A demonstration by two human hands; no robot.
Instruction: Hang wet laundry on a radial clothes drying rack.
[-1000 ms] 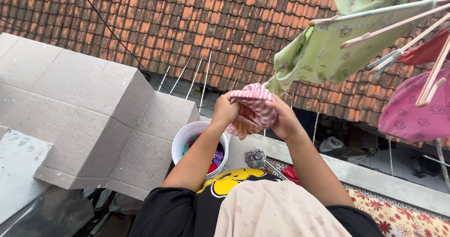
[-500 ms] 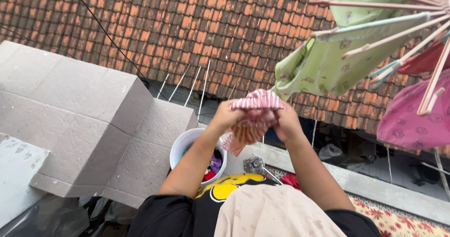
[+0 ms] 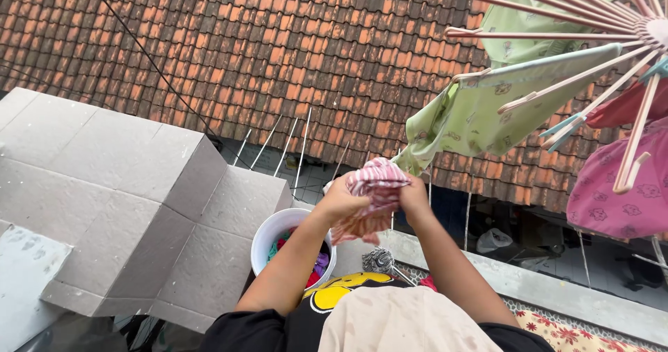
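Both hands are raised in front of me, gripping a bunched red-and-white striped cloth (image 3: 374,187). My left hand (image 3: 340,200) clutches its left side, and my right hand (image 3: 415,193) pinches the right side. Part of the cloth hangs down below the hands. Below them stands a white bucket (image 3: 277,227) with coloured clothes inside.
A pink radial drying rack (image 3: 591,60) at the upper right carries a light green garment (image 3: 473,112) and a pink one (image 3: 616,199). Grey tiled blocks (image 3: 125,192) step down on the left. A concrete ledge (image 3: 557,289) runs at the lower right, with an orange tiled roof (image 3: 278,46) beyond.
The hands have drawn closer together and bunched the striped cloth tighter. The view has tilted slightly, so the rack and roof sit a little lower.
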